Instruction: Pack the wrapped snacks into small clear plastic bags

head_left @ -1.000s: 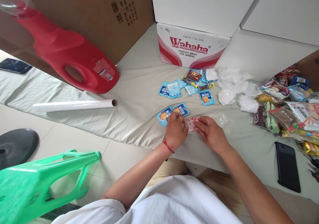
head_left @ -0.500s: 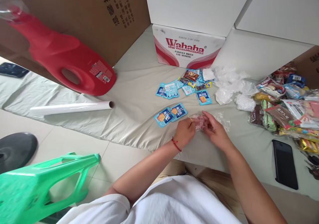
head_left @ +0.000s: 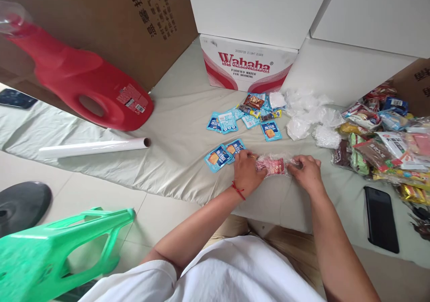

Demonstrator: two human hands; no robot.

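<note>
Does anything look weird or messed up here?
Nothing looks spilled or broken. The cloth is wrinkly, though, bunched into creases left of the left hand, and clear plastic lies crumpled in a heap beyond the right hand.

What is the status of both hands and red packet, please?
Left hand holding red packet. Right hand pinching clear film. Two blue packets close beside left hand.
</note>
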